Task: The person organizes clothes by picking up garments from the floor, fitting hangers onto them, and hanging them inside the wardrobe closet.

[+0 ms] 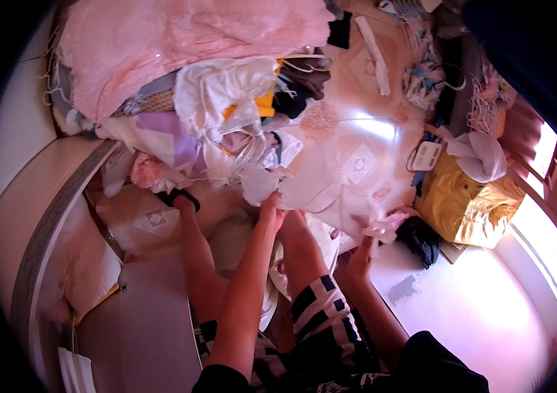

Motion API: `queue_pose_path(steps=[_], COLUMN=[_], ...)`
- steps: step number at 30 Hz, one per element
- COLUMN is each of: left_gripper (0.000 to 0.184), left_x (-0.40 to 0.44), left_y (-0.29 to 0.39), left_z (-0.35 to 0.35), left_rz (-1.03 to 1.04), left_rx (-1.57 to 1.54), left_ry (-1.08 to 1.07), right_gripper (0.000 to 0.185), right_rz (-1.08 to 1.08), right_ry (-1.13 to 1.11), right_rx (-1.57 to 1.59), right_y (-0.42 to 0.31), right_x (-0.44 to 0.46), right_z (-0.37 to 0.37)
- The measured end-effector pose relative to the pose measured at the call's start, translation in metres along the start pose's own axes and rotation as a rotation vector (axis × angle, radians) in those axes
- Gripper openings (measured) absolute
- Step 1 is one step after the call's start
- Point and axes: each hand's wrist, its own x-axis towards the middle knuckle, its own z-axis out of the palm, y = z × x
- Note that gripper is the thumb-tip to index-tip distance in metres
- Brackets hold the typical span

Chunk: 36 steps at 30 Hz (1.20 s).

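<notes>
Cloth handling in hand. Left hand (272,213) pinched nearly shut on white cloth (259,187), by the pile (193,92); right hand (359,261) closed round pale bunch (381,230), blurred. Can't tell if they join. Any pull needs both pinches firm. Count: 2 hands, 1 yellow bag (465,203).

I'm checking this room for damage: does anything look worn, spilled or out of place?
A ragged grey patch interrupts the pale surface at the right, perhaps peeling or stained. Fabrics ahead lie in an untidy heap.
</notes>
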Motion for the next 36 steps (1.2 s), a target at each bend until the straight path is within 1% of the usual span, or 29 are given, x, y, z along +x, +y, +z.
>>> queue_pose_path(steps=[1, 2, 3, 4, 5, 6, 7, 8, 10, 11, 12, 13, 14, 15, 16, 18, 19, 20, 22, 24, 25, 26, 27, 28, 30, 31, 32, 34, 36], left_gripper=[0.032, 0.018, 0.013, 0.012, 0.011, 0.013, 0.018, 0.022, 0.028, 0.029, 0.03, 0.03, 0.027, 0.024, 0.024, 0.016, 0.012, 0.012, 0.013, 0.018, 0.018, 0.021, 0.024, 0.024, 0.031, 0.029, 0.029, 0.026, 0.029], left_x=[0.013, 0.024, 0.023, 0.01, -0.014, -0.038, -0.055, -0.071, -0.103, -0.118, -0.131, -0.141, -0.149, -0.155, -0.157, -0.159, -0.156, -0.155, -0.15, -0.155, -0.16, -0.167, -0.173, -0.179, -0.187, -0.191, -0.19, -0.18, -0.143], left_y=[0.002, 0.011, 0.029, 0.05, 0.079, 0.107, 0.132, 0.158, 0.205, 0.222, 0.237, 0.251, 0.265, 0.279, 0.295, 0.337, 0.362, 0.379, 0.42, 0.45, 0.462, 0.473, 0.481, 0.488, 0.499, 0.501, 0.497, 0.471, 0.444], left_z=[0.01, 0.014, 0.0, 0.014, 0.043, 0.076, 0.095, 0.105, 0.113, 0.12, 0.126, 0.129, 0.131, 0.127, 0.119, 0.106, 0.107, 0.118, 0.135, 0.171, 0.186, 0.201, 0.212, 0.219, 0.226, 0.223, 0.216, 0.191, 0.143], left_rz=[0.054, 0.111, 0.161, 0.219, 0.271, 0.334, 0.356, 0.38, 0.527, 0.627, 0.723, 0.727, 0.727, 0.731, 0.744, 0.582, 0.5, 0.521, 0.498, 0.53, 0.547, 0.651, 0.749, 0.752, 0.979, 0.974, 0.976, 1.004, 0.998], left_rx=[0.037, 0.078, 0.042, -0.009, -0.064, -0.131, -0.095, -0.058, 0.239, 0.245, 0.252, 0.262, 0.278, 0.291, 0.298, 0.43, 0.346, 0.341, 0.329, 0.338, 0.338, 0.349, 0.361, 0.364, 0.32, 0.285, 0.282, 0.313, 0.358], left_ry=[0.201, 0.401, 0.145, 0.059, -0.031, 0.044, 0.123, 0.207, 0.487, 0.429, 0.371, 0.372, 0.323, 0.28, 0.288, 0.209, 0.122, 0.103, 0.062, 0.077, 0.077, 0.005, -0.068, -0.064, -0.27, -0.327, -0.327, -0.349, -0.106], right_gripper=[0.056, 0.062, 0.058, 0.054, 0.055, 0.056, 0.053, 0.053, 0.053, 0.059, 0.059, 0.061, 0.063, 0.062, 0.06, 0.056, 0.053, 0.05, 0.038, 0.025, 0.024, 0.023, 0.025, 0.03, 0.029, 0.029, 0.029, 0.029, 0.03], right_rz=[-0.449, -0.561, -0.544, -0.523, -0.567, -0.61, -0.689, -0.682, -0.509, -0.374, -0.367, -0.184, -0.001, 0.049, 0.099, 0.182, 0.209, 0.233, 0.407, 0.361, 0.243, 0.128, 0.011, -0.104, -0.26, -0.309, -0.31, -0.293, -0.259], right_ry=[0.03, 0.181, 0.162, 0.141, 0.165, 0.189, 0.213, 0.22, 0.078, -0.005, -0.003, -0.053, -0.106, -0.262, -0.42, -0.559, -0.567, -0.579, -0.763, -0.691, -0.678, -0.661, -0.704, -0.74, -0.77, -0.785, -0.789, -0.772, -0.521], right_rx=[-0.319, -0.46, -0.532, -0.6, -0.516, -0.427, -0.439, -0.427, -0.381, -0.182, -0.173, 0.004, 0.179, 0.111, 0.044, -0.002, 0.042, 0.085, 0.203, 0.201, 0.18, 0.161, 0.132, 0.101, 0.196, 0.199, 0.197, 0.232, -0.023], right_y=[-0.002, -0.003, -0.017, -0.028, -0.028, -0.025, -0.032, -0.038, -0.047, -0.056, -0.063, -0.07, -0.079, -0.089, -0.097, -0.114, -0.115, -0.118, -0.121, -0.151, -0.166, -0.183, -0.199, -0.213, -0.236, -0.241, -0.236, -0.2, -0.141], right_x=[0.026, 0.043, 0.048, 0.052, 0.06, 0.068, 0.071, 0.075, 0.083, 0.082, 0.08, 0.079, 0.082, 0.086, 0.093, 0.124, 0.141, 0.16, 0.225, 0.241, 0.238, 0.233, 0.238, 0.242, 0.237, 0.229, 0.233, 0.259, 0.26], right_z=[-0.023, -0.047, -0.061, -0.072, -0.08, -0.085, -0.082, -0.083, -0.085, -0.075, -0.06, -0.04, -0.024, -0.012, 0.0, 0.034, 0.055, 0.08, 0.116, 0.169, 0.196, 0.218, 0.233, 0.242, 0.253, 0.255, 0.261, 0.262, 0.272])
